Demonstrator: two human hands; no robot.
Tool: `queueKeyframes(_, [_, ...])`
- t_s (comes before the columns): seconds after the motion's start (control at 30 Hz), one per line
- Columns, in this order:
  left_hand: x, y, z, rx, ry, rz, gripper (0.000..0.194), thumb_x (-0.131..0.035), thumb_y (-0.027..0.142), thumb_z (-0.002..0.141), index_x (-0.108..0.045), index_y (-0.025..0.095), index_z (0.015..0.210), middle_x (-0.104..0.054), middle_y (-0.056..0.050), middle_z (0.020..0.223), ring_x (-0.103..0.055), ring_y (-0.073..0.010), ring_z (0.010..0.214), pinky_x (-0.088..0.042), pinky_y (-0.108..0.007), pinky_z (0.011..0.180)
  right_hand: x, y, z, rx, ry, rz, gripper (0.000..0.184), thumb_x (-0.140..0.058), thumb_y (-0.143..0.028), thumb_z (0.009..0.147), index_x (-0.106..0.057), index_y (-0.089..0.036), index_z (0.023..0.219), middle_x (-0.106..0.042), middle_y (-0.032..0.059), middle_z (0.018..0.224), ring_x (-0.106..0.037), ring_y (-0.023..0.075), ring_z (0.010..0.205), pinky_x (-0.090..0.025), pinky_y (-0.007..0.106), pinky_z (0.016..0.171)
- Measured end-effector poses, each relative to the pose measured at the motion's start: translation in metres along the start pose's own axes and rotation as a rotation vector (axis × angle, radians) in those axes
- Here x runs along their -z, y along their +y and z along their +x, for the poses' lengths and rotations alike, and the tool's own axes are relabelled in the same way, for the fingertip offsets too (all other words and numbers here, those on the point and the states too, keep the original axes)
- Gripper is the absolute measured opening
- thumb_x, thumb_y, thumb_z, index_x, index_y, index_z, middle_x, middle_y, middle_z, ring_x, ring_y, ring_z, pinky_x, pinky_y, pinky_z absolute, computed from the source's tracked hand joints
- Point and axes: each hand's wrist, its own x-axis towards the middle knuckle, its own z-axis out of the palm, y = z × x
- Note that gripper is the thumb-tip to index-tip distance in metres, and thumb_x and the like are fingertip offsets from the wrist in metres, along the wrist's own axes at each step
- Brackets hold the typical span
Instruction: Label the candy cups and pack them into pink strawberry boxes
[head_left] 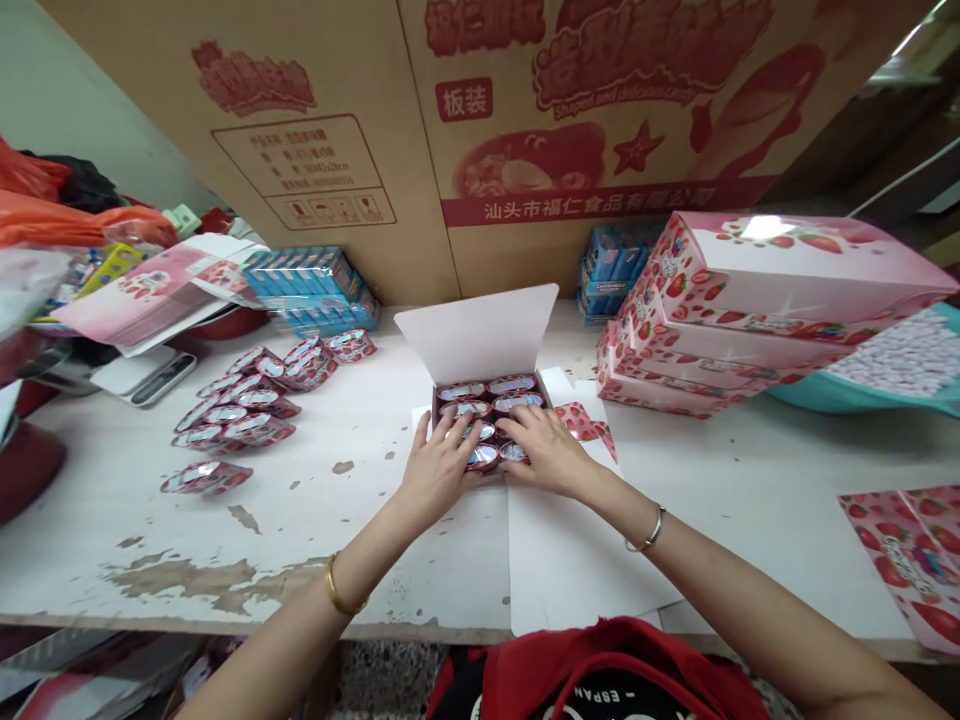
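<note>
A small open box stands mid-table with its white lid raised at the back. Two columns of shiny oval packs fill it. My left hand lies over the box's left front part, fingers spread across the packs. On the right front packs rest the outstretched fingers of my right hand; neither hand grips anything that I can see. Part of the packs and the box's front wall is hidden under the hands. Flat white card and strawberry-printed card lie beside and in front of the box.
Loose oval packs lie at left, near blue packs and folded pink cartons. Stacked strawberry boxes stand right, before a turquoise basin of small pale pieces. Large brown cartons wall off the back.
</note>
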Motion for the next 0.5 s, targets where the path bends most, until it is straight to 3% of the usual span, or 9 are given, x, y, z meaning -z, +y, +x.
queueKeyframes(0.1, [-0.01,-0.003,-0.008,0.022,0.018,-0.029,0.059,-0.058,0.033,0.091,-0.042,0.029,0.147,-0.045,-0.01,0.152,-0.034,-0.0353,0.144,-0.005,-0.064,0.12,-0.001,0.0,-0.003,0.02,0.038,0.039,0.041,-0.063,-0.038,0.087,-0.06,-0.018,0.123,-0.06,0.0138,0.12,-0.052,0.0302,0.112,-0.044,0.045,0.093])
queueKeyframes(0.17, [-0.01,-0.008,-0.012,0.008,0.038,-0.071,0.06,-0.059,0.036,0.09,-0.041,0.029,0.148,-0.042,-0.01,0.154,-0.029,-0.0349,0.147,0.0,-0.064,0.12,-0.001,0.004,-0.008,0.012,0.161,0.082,0.049,-0.06,-0.045,0.09,-0.056,-0.019,0.131,-0.058,0.0144,0.128,-0.049,0.0314,0.122,-0.041,0.047,0.102])
queueKeyframes(0.23, [-0.008,-0.015,-0.014,0.018,0.091,-0.167,0.069,-0.062,0.045,0.088,-0.037,0.03,0.15,-0.035,-0.009,0.158,-0.022,-0.0345,0.149,0.003,-0.063,0.12,-0.002,0.013,-0.015,-0.087,0.333,0.135,0.066,-0.054,-0.055,0.092,-0.041,-0.02,0.146,-0.05,0.0158,0.141,-0.042,0.0331,0.134,-0.035,0.051,0.111])
queueKeyframes(0.3, [-0.007,-0.023,-0.012,0.154,0.191,-0.353,0.081,-0.061,0.055,0.086,-0.025,0.029,0.154,-0.027,-0.009,0.162,-0.016,-0.0331,0.151,-0.003,-0.061,0.122,-0.006,0.025,-0.021,-0.225,0.408,0.199,0.082,-0.046,-0.064,0.092,-0.02,-0.02,0.156,-0.037,0.0173,0.153,-0.032,0.0341,0.143,-0.03,0.055,0.115])
queueKeyframes(0.4, [-0.016,-0.029,-0.001,0.516,0.268,-0.742,0.08,-0.042,0.063,0.092,-0.011,0.027,0.158,-0.02,-0.01,0.164,-0.019,-0.0301,0.151,-0.02,-0.055,0.122,-0.017,0.036,-0.022,-0.257,0.234,0.256,0.089,-0.034,-0.07,0.093,-0.002,-0.02,0.159,-0.017,0.0174,0.163,-0.02,0.0322,0.15,-0.031,0.053,0.116])
queueKeyframes(0.5, [-0.031,-0.022,0.013,0.694,0.262,-0.958,0.081,-0.033,0.066,0.093,-0.011,0.022,0.158,-0.012,-0.01,0.165,-0.013,-0.0291,0.152,-0.017,-0.052,0.124,-0.027,0.033,-0.015,-0.187,0.08,0.152,0.101,-0.04,-0.076,0.087,-0.002,-0.016,0.159,-0.009,0.0179,0.165,-0.01,0.0325,0.152,-0.028,0.051,0.119])
